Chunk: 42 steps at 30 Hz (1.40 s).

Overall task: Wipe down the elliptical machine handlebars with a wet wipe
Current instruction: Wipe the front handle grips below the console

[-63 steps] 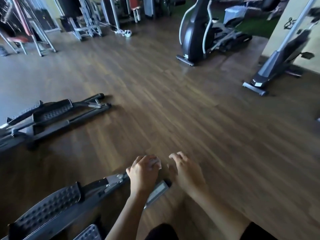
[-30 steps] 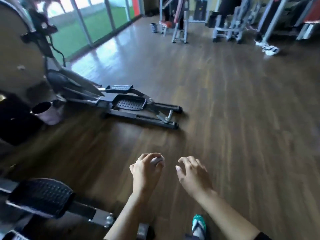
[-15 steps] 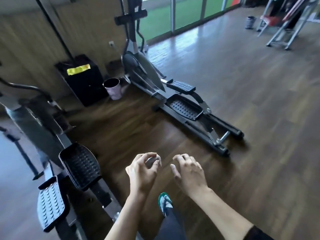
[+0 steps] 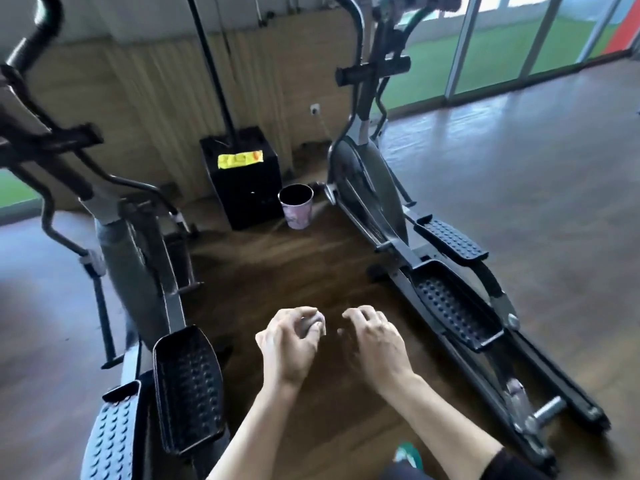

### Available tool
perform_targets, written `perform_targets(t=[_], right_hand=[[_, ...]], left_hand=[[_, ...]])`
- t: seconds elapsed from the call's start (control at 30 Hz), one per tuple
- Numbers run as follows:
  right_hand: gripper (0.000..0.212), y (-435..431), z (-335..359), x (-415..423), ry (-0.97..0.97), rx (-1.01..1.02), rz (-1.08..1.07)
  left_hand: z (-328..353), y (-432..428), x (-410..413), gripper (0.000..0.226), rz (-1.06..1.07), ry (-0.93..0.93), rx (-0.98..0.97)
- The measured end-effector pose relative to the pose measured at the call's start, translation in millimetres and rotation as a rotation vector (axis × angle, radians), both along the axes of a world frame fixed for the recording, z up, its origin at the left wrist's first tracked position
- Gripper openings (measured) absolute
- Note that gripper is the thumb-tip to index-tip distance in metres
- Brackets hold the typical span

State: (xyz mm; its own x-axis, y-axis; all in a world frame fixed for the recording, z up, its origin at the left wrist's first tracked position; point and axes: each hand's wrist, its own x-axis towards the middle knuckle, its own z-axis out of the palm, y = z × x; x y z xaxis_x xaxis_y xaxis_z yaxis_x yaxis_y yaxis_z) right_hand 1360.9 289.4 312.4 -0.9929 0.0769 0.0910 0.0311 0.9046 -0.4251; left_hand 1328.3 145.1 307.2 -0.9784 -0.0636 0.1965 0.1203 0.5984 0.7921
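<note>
Wet wipe (image 4: 317,323), balled small, is pinched in the left hand's (image 4: 289,344) fingertips; the right hand (image 4: 379,337) beside it is loosely curled and empty. Likely soft, limp, slippery: unfold it, then wrap the handlebar (image 4: 36,41) up-left.

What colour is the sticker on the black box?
Yellow sticker, with an orange corner; head view.

Wood floor (image 4: 519,150) bears 2 machines: left elliptical (image 4: 138,261), right elliptical (image 4: 367,188); black box (image 4: 249,195) and bin (image 4: 297,211) between.
</note>
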Motion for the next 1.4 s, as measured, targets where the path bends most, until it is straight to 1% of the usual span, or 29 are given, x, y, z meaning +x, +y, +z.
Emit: perform_targets(t=[0.13, 0.3, 0.43, 0.53, 0.67, 0.8, 0.93, 1.13, 1.27, 1.33, 1.4], right_hand=[[0.030, -2, -8, -88, -0.008, -0.021, 0.092], [0.035, -15, -4, -208, -0.019, -0.012, 0.291], [0.041, -38, 15, -295, 0.010, -0.009, 0.437], [0.039, -59, 25, -355, 0.002, -0.009, 0.521], [0.039, -98, 27, -415, -0.009, -0.013, 0.605], [0.039, -150, 28, -471, 0.015, -0.027, 0.660], [0.037, -217, 32, -521, 0.056, -0.054, 0.667], [0.035, -331, 68, -587, 0.143, -0.140, 0.667], [0.041, -398, 101, -622, 0.194, -0.217, 0.685], [0.045, -425, 117, -636, 0.230, -0.235, 0.714], [0.047, -448, 134, -651, 0.253, -0.258, 0.741]], left_hand=[[-4, -4, -74, 0.024, 0.099, 0.001, 0.000], [1, -14, -167, 0.024, 0.267, 0.011, 0.011], [18, -34, -230, 0.026, 0.377, 0.030, -0.006], [28, -51, -274, 0.025, 0.470, 0.029, 0.005], [34, -86, -322, 0.024, 0.590, 0.065, 0.030], [36, -135, -375, 0.025, 0.645, 0.099, 0.026], [38, -198, -427, 0.025, 0.633, 0.155, 0.016], [67, -310, -483, 0.030, 0.605, 0.218, -0.045], [87, -385, -516, 0.019, 0.638, 0.290, -0.035], [103, -410, -529, 0.014, 0.685, 0.330, -0.049], [121, -430, -543, 0.012, 0.745, 0.372, -0.013]])
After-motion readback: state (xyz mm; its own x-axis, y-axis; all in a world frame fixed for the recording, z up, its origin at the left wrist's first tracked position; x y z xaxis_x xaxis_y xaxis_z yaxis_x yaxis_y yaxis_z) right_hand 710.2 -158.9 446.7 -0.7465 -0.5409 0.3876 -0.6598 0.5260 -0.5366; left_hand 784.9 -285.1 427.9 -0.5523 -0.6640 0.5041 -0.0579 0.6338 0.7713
